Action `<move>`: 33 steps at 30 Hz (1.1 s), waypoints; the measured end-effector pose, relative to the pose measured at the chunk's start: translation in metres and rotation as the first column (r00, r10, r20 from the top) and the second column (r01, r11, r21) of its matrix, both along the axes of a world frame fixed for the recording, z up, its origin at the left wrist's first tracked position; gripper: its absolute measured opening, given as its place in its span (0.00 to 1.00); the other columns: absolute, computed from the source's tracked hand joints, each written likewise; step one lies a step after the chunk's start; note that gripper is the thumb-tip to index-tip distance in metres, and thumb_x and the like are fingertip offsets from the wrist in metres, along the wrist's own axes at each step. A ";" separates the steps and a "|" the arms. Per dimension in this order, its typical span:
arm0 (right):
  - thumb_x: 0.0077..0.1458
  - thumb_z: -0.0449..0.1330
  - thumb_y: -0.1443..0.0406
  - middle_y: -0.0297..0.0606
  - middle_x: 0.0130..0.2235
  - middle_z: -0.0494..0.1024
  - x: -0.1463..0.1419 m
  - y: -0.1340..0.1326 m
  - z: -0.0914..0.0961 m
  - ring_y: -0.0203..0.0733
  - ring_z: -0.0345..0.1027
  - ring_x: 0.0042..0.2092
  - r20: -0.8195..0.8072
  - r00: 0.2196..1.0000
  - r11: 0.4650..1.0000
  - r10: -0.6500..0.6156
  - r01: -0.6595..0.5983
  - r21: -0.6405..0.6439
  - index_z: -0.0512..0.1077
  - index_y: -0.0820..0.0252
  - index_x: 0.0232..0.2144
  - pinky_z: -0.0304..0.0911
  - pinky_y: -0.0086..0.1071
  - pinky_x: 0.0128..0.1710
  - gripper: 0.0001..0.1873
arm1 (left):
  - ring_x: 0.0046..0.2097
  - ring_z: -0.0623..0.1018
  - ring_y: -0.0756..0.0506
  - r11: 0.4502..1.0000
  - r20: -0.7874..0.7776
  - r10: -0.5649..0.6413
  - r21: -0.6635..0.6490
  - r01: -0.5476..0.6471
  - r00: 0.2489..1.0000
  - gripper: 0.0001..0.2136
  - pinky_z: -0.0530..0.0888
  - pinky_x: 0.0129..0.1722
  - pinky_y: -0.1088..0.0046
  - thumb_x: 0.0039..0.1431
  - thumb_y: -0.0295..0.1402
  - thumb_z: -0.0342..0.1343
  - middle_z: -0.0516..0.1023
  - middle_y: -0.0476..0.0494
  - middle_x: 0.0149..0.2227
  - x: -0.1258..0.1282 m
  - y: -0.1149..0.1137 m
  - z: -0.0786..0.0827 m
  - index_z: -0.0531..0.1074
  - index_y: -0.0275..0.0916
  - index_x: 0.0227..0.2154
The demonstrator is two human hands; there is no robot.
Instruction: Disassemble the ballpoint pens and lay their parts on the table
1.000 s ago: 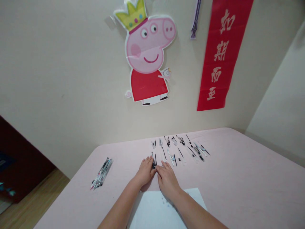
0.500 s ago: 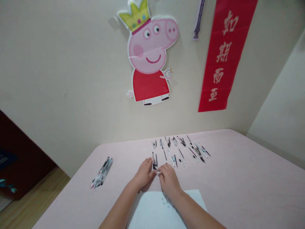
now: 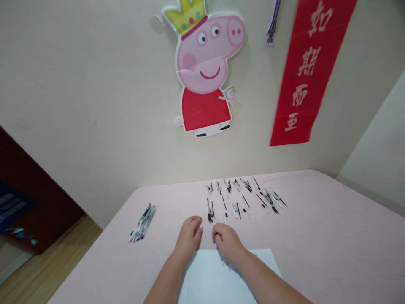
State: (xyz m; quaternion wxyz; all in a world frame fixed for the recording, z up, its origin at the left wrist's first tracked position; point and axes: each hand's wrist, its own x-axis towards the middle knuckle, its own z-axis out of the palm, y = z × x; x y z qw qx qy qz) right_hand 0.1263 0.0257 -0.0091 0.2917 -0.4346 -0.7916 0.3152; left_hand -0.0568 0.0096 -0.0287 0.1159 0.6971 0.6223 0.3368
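Note:
My left hand (image 3: 189,236) rests on the pink table (image 3: 316,236), fingers together and curled down, nothing visible in it. My right hand (image 3: 226,240) lies beside it with fingers curled under; whether it holds a small part is hidden. Just beyond both hands lie rows of disassembled pen parts (image 3: 242,198): black refills, clear barrels and caps. The nearest pieces (image 3: 209,211) sit a short way past my left fingertips. A white sheet of paper (image 3: 218,278) lies under my wrists.
A bundle of assembled pens (image 3: 142,223) lies on the table's left side near its edge. A cartoon pig cut-out (image 3: 205,71) and a red banner (image 3: 306,71) hang on the wall behind. Wooden floor (image 3: 38,274) and a dark cabinet (image 3: 28,198) are at left.
Both hands have pulled back toward me from the nearest pen parts. My right hand's fingers have curled in. The camera view shifted slightly left.

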 end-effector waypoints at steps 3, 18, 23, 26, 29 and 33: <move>0.42 0.48 0.76 0.34 0.27 0.72 0.000 -0.001 0.002 0.37 0.66 0.32 0.015 1.000 1.000 -0.009 0.009 -0.014 0.70 0.59 0.21 0.56 0.26 0.34 0.13 | 0.51 0.71 0.42 1.000 -0.064 -0.017 0.003 0.017 0.998 0.16 0.67 0.54 0.62 0.55 0.31 0.48 0.73 0.37 0.48 0.000 0.000 0.002 0.72 0.36 0.45; 0.41 0.47 0.76 0.33 0.27 0.73 0.001 0.000 0.000 0.37 0.66 0.32 0.019 1.000 0.999 -0.012 0.012 -0.040 0.71 0.59 0.21 0.55 0.26 0.33 0.14 | 0.52 0.67 0.38 0.678 -0.485 0.710 0.278 -0.680 0.510 0.15 0.61 0.52 0.58 0.57 0.29 0.46 0.72 0.35 0.48 -0.093 -0.013 0.028 0.73 0.36 0.43; 0.41 0.47 0.76 0.33 0.27 0.73 0.001 -0.001 0.003 0.37 0.66 0.32 0.031 0.999 0.998 -0.012 0.013 -0.054 0.71 0.59 0.21 0.55 0.26 0.33 0.14 | 0.50 0.68 0.37 0.565 -0.497 0.768 0.230 -0.792 0.404 0.15 0.61 0.51 0.61 0.54 0.31 0.49 0.73 0.37 0.47 -0.106 -0.023 0.030 0.72 0.38 0.44; 0.41 0.47 0.76 0.33 0.27 0.74 0.001 -0.001 0.005 0.37 0.66 0.33 0.027 0.999 0.998 -0.017 0.018 -0.052 0.71 0.59 0.21 0.55 0.26 0.33 0.14 | 0.47 0.71 0.37 0.570 -0.519 0.742 0.159 -0.806 0.423 0.17 0.64 0.48 0.61 0.55 0.32 0.48 0.74 0.35 0.46 -0.108 -0.024 0.032 0.70 0.35 0.47; 0.41 0.47 0.76 0.33 0.27 0.74 0.001 -0.001 0.005 0.37 0.66 0.32 0.025 1.000 0.998 -0.019 0.020 -0.056 0.71 0.59 0.21 0.56 0.26 0.34 0.14 | 0.45 0.73 0.37 0.599 -0.509 0.722 0.123 -0.791 0.469 0.17 0.65 0.46 0.63 0.55 0.31 0.47 0.74 0.34 0.45 -0.108 -0.024 0.034 0.71 0.34 0.47; 0.41 0.47 0.76 0.34 0.28 0.74 0.001 -0.002 0.004 0.37 0.66 0.33 0.014 1.000 0.998 -0.011 0.012 -0.060 0.72 0.59 0.21 0.56 0.26 0.34 0.14 | 0.44 0.73 0.37 0.601 -0.487 0.726 0.106 -0.792 0.486 0.15 0.67 0.42 0.64 0.55 0.30 0.47 0.75 0.34 0.44 -0.108 -0.023 0.035 0.72 0.34 0.43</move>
